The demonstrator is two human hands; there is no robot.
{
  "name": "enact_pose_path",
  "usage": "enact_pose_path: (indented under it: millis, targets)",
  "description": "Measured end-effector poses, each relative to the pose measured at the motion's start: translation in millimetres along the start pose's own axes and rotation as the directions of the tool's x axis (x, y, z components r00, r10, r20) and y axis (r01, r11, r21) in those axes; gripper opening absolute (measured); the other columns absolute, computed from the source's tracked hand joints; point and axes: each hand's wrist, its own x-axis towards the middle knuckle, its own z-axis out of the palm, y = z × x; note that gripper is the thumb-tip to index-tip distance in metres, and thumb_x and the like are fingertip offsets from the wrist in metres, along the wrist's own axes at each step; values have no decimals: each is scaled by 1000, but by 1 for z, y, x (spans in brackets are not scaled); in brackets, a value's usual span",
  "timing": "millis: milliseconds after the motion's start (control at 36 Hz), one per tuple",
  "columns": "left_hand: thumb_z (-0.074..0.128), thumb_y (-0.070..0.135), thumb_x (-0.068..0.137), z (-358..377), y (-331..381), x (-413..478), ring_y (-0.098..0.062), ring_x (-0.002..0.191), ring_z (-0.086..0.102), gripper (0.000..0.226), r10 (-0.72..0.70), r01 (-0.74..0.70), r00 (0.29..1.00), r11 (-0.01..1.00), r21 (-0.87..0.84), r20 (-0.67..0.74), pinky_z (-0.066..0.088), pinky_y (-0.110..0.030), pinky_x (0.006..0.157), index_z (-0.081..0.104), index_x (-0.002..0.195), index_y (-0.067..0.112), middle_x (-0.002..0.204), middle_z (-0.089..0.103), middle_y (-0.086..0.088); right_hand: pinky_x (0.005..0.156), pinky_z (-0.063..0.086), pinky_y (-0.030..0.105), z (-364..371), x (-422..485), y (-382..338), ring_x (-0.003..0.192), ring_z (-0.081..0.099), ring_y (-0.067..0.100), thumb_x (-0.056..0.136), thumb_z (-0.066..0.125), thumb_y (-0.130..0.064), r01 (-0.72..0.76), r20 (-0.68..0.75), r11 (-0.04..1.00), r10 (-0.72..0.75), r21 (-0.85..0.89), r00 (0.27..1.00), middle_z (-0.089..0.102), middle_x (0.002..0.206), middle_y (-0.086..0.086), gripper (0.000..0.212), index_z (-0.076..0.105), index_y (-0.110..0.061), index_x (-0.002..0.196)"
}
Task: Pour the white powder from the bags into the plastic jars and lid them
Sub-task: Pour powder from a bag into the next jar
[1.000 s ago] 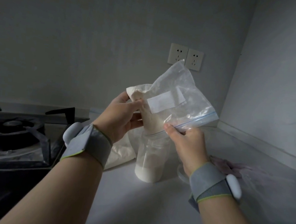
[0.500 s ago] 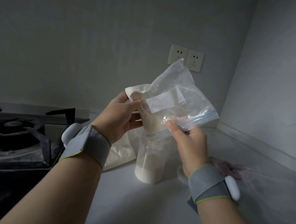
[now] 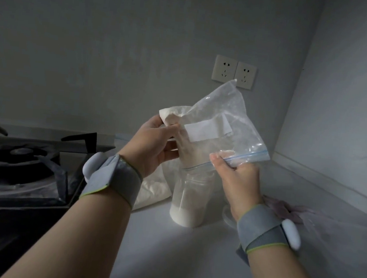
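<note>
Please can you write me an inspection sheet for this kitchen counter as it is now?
Surface: pale countertop, dimly lit.
Job's things: zip bag tilted, mouth over the open plastic jar; powder fills the jar's bottom; second powder bag lies behind.
Clutter: pinkish crumpled thing at right, unclear what.
Grippers: left hand grips the bag's powder-filled corner; right hand pinches its zip edge.
Cables: nothing seen.
Surroundings: gas stove at left, two wall sockets behind.
</note>
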Motion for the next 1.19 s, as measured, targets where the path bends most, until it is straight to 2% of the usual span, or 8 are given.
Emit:
enact_pose_path:
  millis: [444,528,667,806,889,1000,1083,1194]
  targets:
    - [45,4,97,-1,1,2,-20,67,62,24,10,-10,999,1000,20,-31,57,-32,63,56,116,12,82,62,-4,61,45,6,2,-3,-3,58,58,-9,79,70,-9,14,74,997,-20,72,997,64,54,-20,25,65,-26,62]
    - [45,4,96,0,1,1,-22,71,63,26,4,-4,1000,1000,10,-17,57,-34,67,56,119,12,85,63,-5,59,44,6,1,-2,-3,56,57,-9,79,71,-12,20,28,998,-22,64,999,63,54,-15,23,65,-27,62]
    - [48,3,95,-1,1,2,-21,71,65,28,-9,9,1000,1000,13,-12,58,-33,62,56,120,11,85,65,-5,65,47,17,1,-1,1,63,60,4,79,71,-16,51,-24,999,-51,-10,998,63,58,-13,23,64,-28,61]
    - [46,6,96,-1,2,2,-19,69,65,23,-13,14,999,1000,20,-30,58,-32,63,56,117,12,81,64,-3,55,43,7,2,-3,-6,51,55,-8,80,70,-10,40,13,995,-41,91,999,61,48,-17,28,63,-24,56]
    - [45,6,97,-1,2,1,-20,71,65,23,-18,18,999,1000,24,-27,58,-35,67,56,116,12,82,64,-4,53,42,8,4,-4,-6,52,53,-4,80,70,-11,5,18,992,-7,124,1000,60,54,-12,25,63,-20,57]
    - [43,2,96,2,2,0,-26,77,62,23,-34,35,999,998,51,-20,55,-38,73,55,113,10,80,60,-8,64,47,8,8,-6,-2,63,61,-7,80,69,-10,-88,112,983,71,162,991,66,60,-15,17,67,-20,68]
    - [42,-2,93,2,3,-2,-24,71,61,20,-39,40,999,998,51,-16,55,-37,70,56,100,11,72,60,-6,63,47,9,9,-6,0,61,60,-5,81,68,-9,-102,93,979,87,179,992,65,61,-13,19,67,-18,65]
    - [45,4,94,1,3,0,-25,71,62,9,-45,46,999,998,39,-24,55,-42,73,52,98,9,80,60,-9,56,43,6,13,-7,3,55,54,-5,80,69,-9,-141,36,971,137,193,990,60,61,-10,22,64,-15,60]
